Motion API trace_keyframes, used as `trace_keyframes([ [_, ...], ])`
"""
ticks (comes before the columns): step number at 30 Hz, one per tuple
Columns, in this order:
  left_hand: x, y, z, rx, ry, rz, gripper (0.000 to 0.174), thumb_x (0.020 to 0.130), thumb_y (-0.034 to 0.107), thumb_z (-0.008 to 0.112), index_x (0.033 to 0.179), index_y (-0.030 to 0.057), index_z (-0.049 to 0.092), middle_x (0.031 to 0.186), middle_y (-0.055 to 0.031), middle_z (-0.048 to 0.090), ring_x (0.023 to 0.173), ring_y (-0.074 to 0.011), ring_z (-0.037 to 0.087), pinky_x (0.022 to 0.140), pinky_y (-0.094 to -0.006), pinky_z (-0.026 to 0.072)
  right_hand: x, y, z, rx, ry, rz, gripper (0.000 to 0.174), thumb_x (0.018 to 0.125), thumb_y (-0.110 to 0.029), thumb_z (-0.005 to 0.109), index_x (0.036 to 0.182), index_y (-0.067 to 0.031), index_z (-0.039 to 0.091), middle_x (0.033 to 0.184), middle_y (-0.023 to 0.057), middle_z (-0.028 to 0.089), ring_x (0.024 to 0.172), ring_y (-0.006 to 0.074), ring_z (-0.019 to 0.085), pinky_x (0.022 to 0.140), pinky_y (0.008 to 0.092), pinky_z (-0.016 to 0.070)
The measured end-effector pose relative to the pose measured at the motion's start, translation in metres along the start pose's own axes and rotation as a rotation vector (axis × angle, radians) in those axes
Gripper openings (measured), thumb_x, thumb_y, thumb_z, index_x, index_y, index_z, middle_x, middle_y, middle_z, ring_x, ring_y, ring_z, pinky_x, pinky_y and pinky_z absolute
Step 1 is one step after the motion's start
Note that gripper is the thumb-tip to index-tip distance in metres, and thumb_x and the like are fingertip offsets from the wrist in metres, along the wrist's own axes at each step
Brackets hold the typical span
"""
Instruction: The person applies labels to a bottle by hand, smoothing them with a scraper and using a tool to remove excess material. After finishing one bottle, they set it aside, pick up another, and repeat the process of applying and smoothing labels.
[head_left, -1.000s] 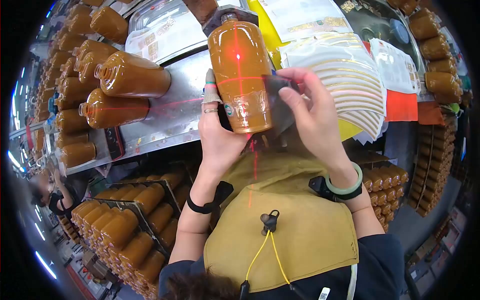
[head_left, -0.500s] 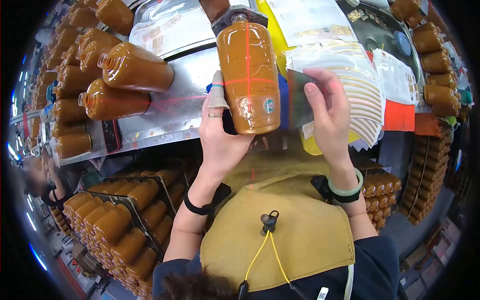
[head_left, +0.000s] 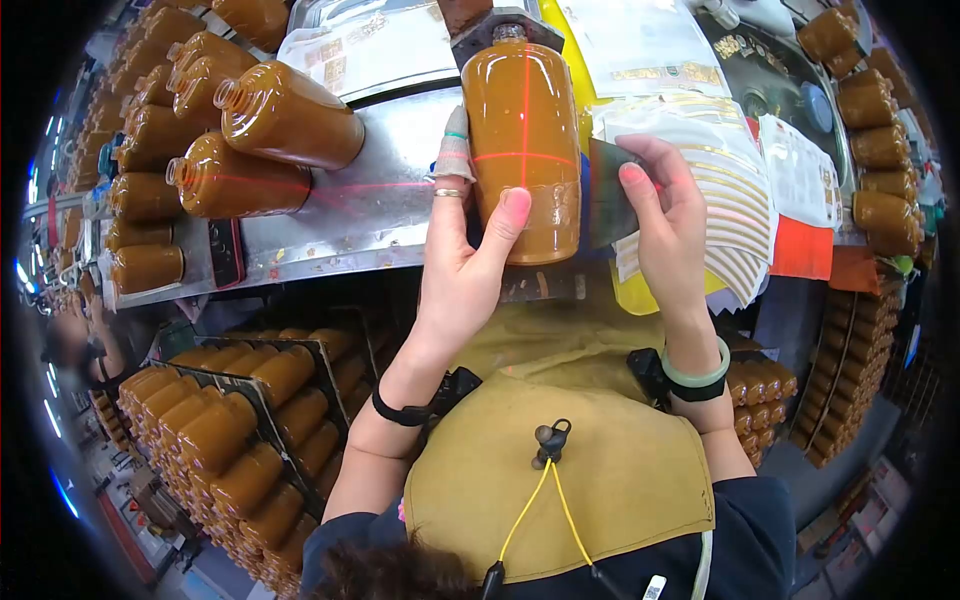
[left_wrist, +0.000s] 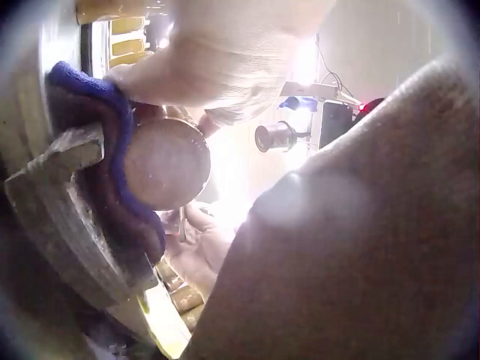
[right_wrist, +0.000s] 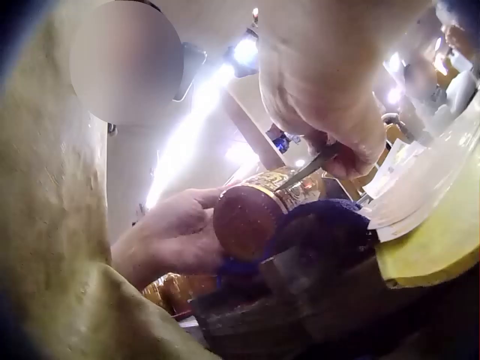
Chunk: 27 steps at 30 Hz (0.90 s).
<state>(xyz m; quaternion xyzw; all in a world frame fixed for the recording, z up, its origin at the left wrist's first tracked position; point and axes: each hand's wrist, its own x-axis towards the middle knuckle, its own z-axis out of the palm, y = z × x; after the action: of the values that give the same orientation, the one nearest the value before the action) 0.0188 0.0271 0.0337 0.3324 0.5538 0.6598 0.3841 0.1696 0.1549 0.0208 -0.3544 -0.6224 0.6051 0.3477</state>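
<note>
A glossy brown bottle (head_left: 525,120) lies on its side with its neck away from me, red laser lines crossing it. Under it a blue padded cradle (left_wrist: 120,142) shows in the left wrist view. My left hand (head_left: 462,265) holds the bottle's lower left side, thumb on top, with a ringed finger and a fabric finger cover (head_left: 453,155) along the flank. Pinched in my right hand (head_left: 672,225) is a thin dark flat scraper (head_left: 608,195) at the bottle's right side. The right wrist view has the scraper's edge close to a gold-patterned transparent label (right_wrist: 274,180) on the bottle.
Several brown bottles (head_left: 290,115) lie at the left of the metal table (head_left: 370,215), near a dark phone-like object (head_left: 226,252). Fanned white gold-striped sheets (head_left: 725,205) lie at the right over yellow. Stacked bottles (head_left: 210,430) fill racks below left; a metal block (head_left: 500,35) stands by the bottle's neck.
The bottle has turned: its green emblem moved from left to right and is now out of sight. My left thumb now rests on top. The scraper has moved off the bottle's side toward the right.
</note>
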Motion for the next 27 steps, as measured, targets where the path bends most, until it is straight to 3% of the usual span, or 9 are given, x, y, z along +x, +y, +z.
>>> trace_keyframes([
  [9,0.002,-0.005,-0.002,0.002,0.009,0.041,0.066,0.108,0.009,0.053,0.163,-0.0011,0.019,0.155,-0.0152,0.043,0.140,-0.0218,0.047,0.116,-0.0358,0.0395,0.000,-0.010,0.000,0.035,-0.043,-0.041,0.030,0.102,-0.002,0.061,0.132,0.0029,0.060,0.115,0.0041,0.065,0.101,0.0076,0.058,0.091,0.0225,0.0463],
  [10,0.001,-0.003,-0.005,-0.057,-0.008,-0.038,0.075,0.104,0.011,0.061,0.163,-0.0013,0.018,0.157,-0.0160,0.042,0.142,-0.0229,0.045,0.117,-0.0369,0.0378,-0.001,-0.011,0.003,0.034,-0.043,-0.040,0.030,0.102,-0.002,0.061,0.132,0.0029,0.060,0.115,0.0041,0.065,0.101,0.0076,0.058,0.091,0.0225,0.0463],
  [12,-0.002,-0.005,-0.016,-0.118,-0.024,-0.113,0.084,0.100,0.014,0.069,0.164,-0.0016,0.017,0.158,-0.0167,0.040,0.143,-0.0240,0.044,0.119,-0.0380,0.0362,0.000,-0.013,0.010,0.013,0.137,-0.256,0.028,0.096,0.003,0.065,0.124,0.0015,0.067,0.110,0.0060,0.069,0.097,0.0134,0.063,0.089,0.0254,0.0491],
  [13,-0.006,-0.012,-0.023,0.070,-0.060,0.004,0.097,0.092,0.017,0.079,0.163,-0.0017,0.017,0.160,-0.0190,0.039,0.146,-0.0255,0.042,0.120,-0.0395,0.0339,0.001,-0.012,0.007,0.012,0.136,-0.258,0.028,0.096,0.003,0.065,0.124,0.0015,0.067,0.110,0.0060,0.069,0.097,0.0134,0.063,0.089,0.0254,0.0491],
  [15,-0.015,-0.020,-0.027,0.444,-0.058,0.170,0.121,0.068,0.021,0.096,0.161,-0.0032,0.023,0.158,-0.0234,0.045,0.147,-0.0332,0.044,0.124,-0.0454,0.0285,0.002,-0.009,-0.004,-0.539,-0.030,-0.814,0.026,0.086,0.005,0.070,0.110,-0.0023,0.075,0.102,0.0066,0.074,0.091,0.0198,0.067,0.084,0.0295,0.0523],
  [18,-0.015,-0.033,-0.031,0.628,-0.032,0.135,0.104,0.072,0.015,0.092,0.156,-0.0046,0.035,0.151,-0.0225,0.054,0.141,-0.0382,0.051,0.124,-0.0490,0.0291,-0.016,-0.026,-0.002,-0.582,-0.352,-0.990,0.028,0.076,0.003,0.077,0.102,-0.0057,0.076,0.098,0.0063,0.077,0.086,0.0215,0.068,0.072,0.0323,0.0518],
  [22,-0.015,-0.030,-0.023,0.716,0.073,0.340,0.086,0.074,0.007,0.087,0.150,-0.0045,0.048,0.151,-0.0215,0.055,0.136,-0.0405,0.055,0.124,-0.0504,0.0294,0.006,-0.045,0.000,-0.669,-0.198,-0.883,0.029,0.074,0.000,0.080,0.101,-0.0071,0.076,0.093,0.0059,0.076,0.082,0.0227,0.067,0.071,0.0336,0.0515],
  [23,-0.017,-0.029,-0.021,0.729,0.113,0.385,0.083,0.074,0.005,0.086,0.148,-0.0043,0.049,0.152,-0.0221,0.053,0.137,-0.0401,0.055,0.124,-0.0500,0.0300,0.018,-0.032,-0.004,-0.707,-0.100,-1.029,0.026,0.075,-0.001,0.079,0.100,-0.0081,0.077,0.092,0.0040,0.076,0.078,0.0223,0.065,0.071,0.0340,0.0518],
  [27,-0.021,-0.027,-0.020,0.782,0.112,0.359,0.087,0.073,0.003,0.086,0.150,-0.0050,0.047,0.155,-0.0222,0.050,0.143,-0.0433,0.048,0.123,-0.0495,0.0333,-0.001,-0.038,0.004,-0.710,-0.394,-1.129,0.031,0.073,-0.012,0.074,0.104,-0.0113,0.076,0.096,-0.0015,0.073,0.075,0.0177,0.062,0.069,0.0316,0.0490],
])
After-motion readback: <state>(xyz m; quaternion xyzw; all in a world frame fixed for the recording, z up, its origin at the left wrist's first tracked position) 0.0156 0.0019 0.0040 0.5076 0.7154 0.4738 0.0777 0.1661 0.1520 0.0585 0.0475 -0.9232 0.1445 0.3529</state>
